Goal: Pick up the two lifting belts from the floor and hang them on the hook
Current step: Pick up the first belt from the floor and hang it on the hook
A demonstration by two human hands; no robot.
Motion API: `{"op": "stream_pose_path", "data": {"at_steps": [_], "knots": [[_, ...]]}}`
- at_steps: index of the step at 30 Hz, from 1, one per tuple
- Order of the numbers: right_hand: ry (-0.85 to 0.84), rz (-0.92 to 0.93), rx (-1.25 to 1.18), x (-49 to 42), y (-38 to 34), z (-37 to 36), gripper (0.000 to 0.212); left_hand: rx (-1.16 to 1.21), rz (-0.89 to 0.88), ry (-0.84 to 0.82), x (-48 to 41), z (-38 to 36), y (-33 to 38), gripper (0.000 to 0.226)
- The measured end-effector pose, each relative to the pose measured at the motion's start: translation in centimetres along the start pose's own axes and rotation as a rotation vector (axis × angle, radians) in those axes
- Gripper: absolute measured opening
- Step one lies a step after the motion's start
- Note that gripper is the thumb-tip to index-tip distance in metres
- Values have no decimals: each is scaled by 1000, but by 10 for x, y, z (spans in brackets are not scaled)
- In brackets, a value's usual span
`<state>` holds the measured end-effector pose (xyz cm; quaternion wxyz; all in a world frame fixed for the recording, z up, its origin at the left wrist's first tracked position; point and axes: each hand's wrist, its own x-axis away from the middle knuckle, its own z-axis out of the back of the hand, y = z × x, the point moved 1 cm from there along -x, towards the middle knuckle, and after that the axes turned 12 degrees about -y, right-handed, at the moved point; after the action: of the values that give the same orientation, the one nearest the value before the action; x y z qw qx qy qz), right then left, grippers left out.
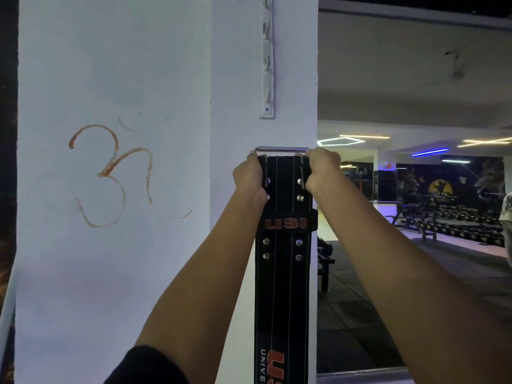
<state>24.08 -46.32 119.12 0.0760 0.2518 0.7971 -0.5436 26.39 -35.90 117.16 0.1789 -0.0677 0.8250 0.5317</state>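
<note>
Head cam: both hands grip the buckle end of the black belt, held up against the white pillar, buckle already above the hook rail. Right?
Not quite. In the head view the left hand and right hand do grip the buckle end of the black belt against the white pillar, but the buckle sits below the hook rail, not above it.
</note>
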Motion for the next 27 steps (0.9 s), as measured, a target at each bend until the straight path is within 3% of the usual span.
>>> {"op": "stream_pose_path", "data": {"at_steps": [4, 9, 12, 15, 20, 24, 27], "knots": [[-34, 50, -105, -2, 3, -4, 13, -27, -82, -35, -11, 2, 7, 30], [-28, 102, -129, -25, 1, -10, 21, -99, -240, -45, -35, 1, 13, 29], [-34, 132, -98, -42, -10, -18, 13, -121, -340, -27, -58, -5, 25, 29], [-34, 164, -49, -70, -27, -27, 27, -130, -413, -1, -89, -12, 45, 28], [-73, 172, -43, -112, -51, -44, 23, -148, -479, 39, -131, -27, 72, 24], [-81, 146, 5, -141, -54, -50, 41, -154, -509, 74, -163, -24, 78, 27], [-99, 168, -4, -152, -48, -51, 43, -158, -521, 79, -170, -20, 74, 26]]}}
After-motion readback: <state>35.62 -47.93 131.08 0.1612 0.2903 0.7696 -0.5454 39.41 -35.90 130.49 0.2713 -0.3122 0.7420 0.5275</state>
